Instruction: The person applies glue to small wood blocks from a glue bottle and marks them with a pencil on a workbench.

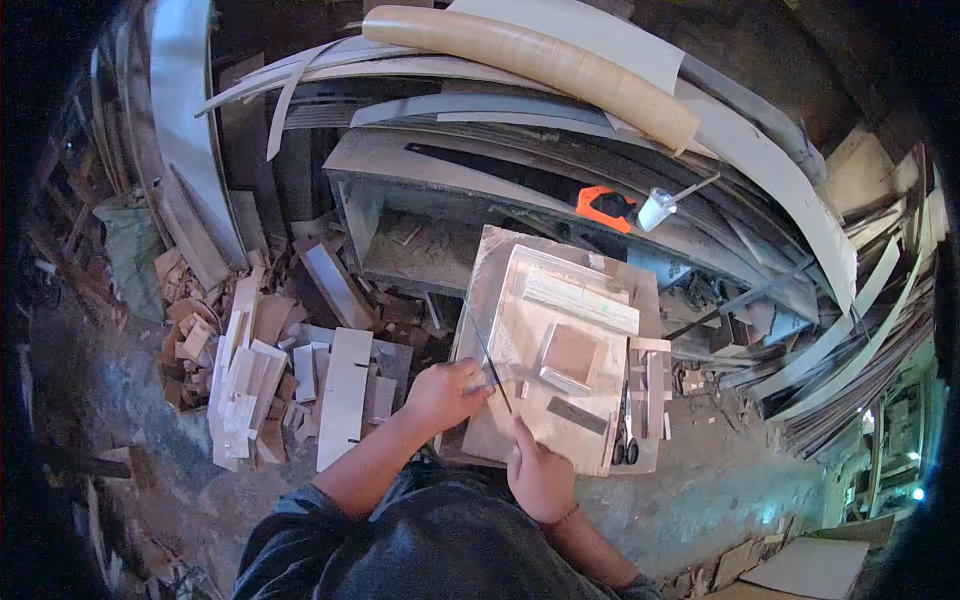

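Note:
My left hand is closed at the near left edge of the work board, its fingers pinched round a small piece too hidden to name. A thin dark rod slants past its fingertips, down to my right hand. My right hand is closed round the near end of the rod, with a finger stretched along it. On the board, right of my hands, lie a square wooden block, a dark flat strip and pale wood strips. Black-handled scissors lie at the right edge.
Beyond the board, an orange-handled saw and a white container with a stick rest on a cabinet. A rolled veneer sheet lies at the top. Wood offcuts are piled on the left, long strips on the right.

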A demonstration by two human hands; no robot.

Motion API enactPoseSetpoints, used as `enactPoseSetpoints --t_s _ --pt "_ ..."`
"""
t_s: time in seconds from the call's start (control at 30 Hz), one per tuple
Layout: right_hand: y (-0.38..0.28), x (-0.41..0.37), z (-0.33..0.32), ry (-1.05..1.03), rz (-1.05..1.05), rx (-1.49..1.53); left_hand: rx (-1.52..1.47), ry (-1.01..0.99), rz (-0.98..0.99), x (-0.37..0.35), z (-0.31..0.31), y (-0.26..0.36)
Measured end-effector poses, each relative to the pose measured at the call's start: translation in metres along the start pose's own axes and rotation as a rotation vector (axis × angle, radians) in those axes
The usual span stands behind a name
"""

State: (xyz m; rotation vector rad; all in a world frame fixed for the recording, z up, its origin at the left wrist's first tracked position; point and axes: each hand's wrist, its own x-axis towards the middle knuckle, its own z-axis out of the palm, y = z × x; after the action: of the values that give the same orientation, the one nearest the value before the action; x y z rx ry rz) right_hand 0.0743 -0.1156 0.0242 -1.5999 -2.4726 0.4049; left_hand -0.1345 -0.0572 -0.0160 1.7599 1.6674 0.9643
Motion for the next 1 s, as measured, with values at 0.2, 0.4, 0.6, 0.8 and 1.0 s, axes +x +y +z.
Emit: enactPoseSetpoints --t_s 0.2,0.4,0.6,0.8,1.0 --pt "-0.005 0.027 0.005 0.047 -0.047 -0.022 0.011 -0.037 -0.006 0.001 -0.002 0.0" --pt "-0.012 0.053 0.013 0.06 -0.049 -0.059 0.028 -0.028 0.031 0.001 -0.002 -0.002" --pt "-0.004 -0.009 -0.005 -0.058 0.034 -0.044 0.016 -0.042 -0.018 0.0 -0.005 0.004" --pt "-0.005 0.038 0.023 0.143 -0.075 0.009 0.056 -0.064 -0.013 0.002 -0.001 -0.001" --pt "-0.002 0.038 0.005 0.084 -0.03 0.091 0.112 -0.063 0.002 0.001 -0.006 0.004"
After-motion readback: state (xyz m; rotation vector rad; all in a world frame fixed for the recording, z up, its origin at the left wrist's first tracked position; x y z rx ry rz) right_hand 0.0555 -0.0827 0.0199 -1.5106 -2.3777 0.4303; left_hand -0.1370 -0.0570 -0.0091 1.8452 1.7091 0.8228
